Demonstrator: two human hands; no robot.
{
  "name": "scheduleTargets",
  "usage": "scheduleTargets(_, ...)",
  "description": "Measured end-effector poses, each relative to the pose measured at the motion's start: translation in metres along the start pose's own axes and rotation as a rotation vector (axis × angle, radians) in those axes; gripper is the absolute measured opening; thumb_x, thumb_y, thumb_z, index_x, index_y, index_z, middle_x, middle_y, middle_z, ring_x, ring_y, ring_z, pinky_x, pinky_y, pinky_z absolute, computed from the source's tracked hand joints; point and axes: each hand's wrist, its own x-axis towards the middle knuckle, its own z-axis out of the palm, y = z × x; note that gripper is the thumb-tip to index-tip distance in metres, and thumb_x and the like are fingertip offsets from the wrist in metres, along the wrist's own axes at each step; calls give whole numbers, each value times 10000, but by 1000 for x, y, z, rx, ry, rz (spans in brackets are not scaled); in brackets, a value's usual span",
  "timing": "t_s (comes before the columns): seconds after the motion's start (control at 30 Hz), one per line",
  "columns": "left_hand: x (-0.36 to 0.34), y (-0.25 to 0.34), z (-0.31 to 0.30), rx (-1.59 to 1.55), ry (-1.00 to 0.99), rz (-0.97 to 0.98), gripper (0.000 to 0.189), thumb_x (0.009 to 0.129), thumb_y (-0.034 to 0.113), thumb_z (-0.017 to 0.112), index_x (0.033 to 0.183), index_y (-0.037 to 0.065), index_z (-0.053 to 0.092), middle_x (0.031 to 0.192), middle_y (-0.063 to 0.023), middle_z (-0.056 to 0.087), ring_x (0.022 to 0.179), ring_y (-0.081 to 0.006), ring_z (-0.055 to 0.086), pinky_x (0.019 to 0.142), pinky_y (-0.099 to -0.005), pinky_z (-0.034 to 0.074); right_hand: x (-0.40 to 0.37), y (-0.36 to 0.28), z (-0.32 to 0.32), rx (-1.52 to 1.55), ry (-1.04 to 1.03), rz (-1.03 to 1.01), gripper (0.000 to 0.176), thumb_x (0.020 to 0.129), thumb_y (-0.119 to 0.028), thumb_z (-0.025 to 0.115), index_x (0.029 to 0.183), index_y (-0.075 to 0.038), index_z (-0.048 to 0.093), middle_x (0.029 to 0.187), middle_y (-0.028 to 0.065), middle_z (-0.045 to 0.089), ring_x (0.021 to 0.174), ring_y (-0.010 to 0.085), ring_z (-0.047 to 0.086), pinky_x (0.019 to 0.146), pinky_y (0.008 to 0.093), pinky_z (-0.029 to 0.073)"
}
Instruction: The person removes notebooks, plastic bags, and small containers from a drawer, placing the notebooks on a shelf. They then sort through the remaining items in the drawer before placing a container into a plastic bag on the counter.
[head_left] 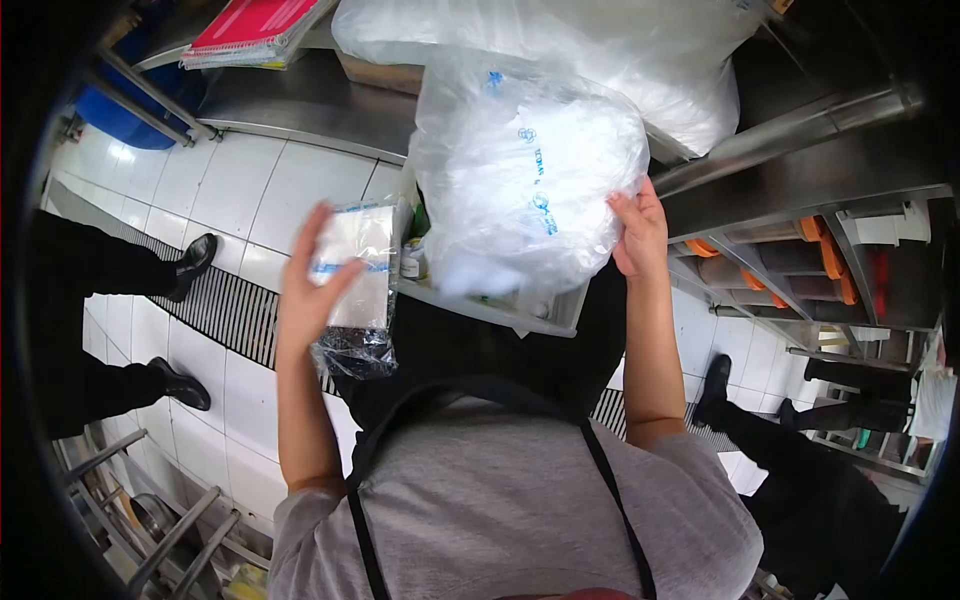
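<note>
Left hand [305, 290], right hand [640, 235] forward, fingers clasped.

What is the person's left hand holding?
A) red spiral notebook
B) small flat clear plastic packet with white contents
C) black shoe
B: the left hand grips the small flat clear plastic packet, while the right hand holds the large clear plastic bag with blue print.

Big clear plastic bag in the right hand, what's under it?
A white tray sits under the big clear plastic bag, with a small jar showing at its left edge. The bag covers the rest of the tray's contents.
</note>
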Motion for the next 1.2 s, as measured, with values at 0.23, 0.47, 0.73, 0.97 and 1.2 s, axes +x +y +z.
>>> scheduleTargets(0.23, 29, 27, 93, -791, -280, -410, 393, 726, 69, 616, 1083, -32, 486, 1025, -120, 556, 928, -192, 536, 811, -293, 428, 1, 27, 20, -1069, 277, -568, 410, 810, -234, 551, 1150, -18, 472, 1178, 204, 456, 1133, 300, 411, 926, 366, 336)
scheduleTargets(0.47, 28, 23, 89, -752, -273, -437, 403, 753, 24, 569, 1134, -29, 446, 1042, -111, 551, 913, -177, 548, 793, -289, 445, -8, 25, 24, -1184, -32, -624, 269, 648, -47, 643, 908, -116, 637, 1130, 144, 508, 1047, 319, 488, 864, 364, 410)
scheduleTargets(0.73, 16, 17, 75, -748, -286, -650, 408, 759, 46, 574, 1136, -25, 435, 1040, -117, 551, 873, -180, 569, 756, -290, 474, 4, -31, -13, -882, -280, -80, 466, 684, -73, 643, 1129, -98, 505, 1093, 101, 530, 934, 219, 544, 756, 314, 440)
scheduleTargets(0.97, 23, 19, 82, -1006, 47, -558, 394, 785, 121, 565, 1120, -26, 420, 995, -135, 549, 869, -226, 572, 728, -329, 490, -45, 19, -34, 89, -181, 384, 570, 796, -243, 570, 1271, -52, 319, 1155, 114, 483, 1023, 235, 500, 822, 403, 442)
scheduleTargets(1.2, 35, 33, 96, -1018, -46, -494, 440, 787, 188, 593, 1130, -27, 419, 1036, -133, 536, 916, -208, 545, 779, -313, 456, -65, 33, 16, -591, -98, 386, 646, 692, -311, 681, 1184, -4, 398, 1039, 128, 542, 948, 241, 533, 784, 330, 442)
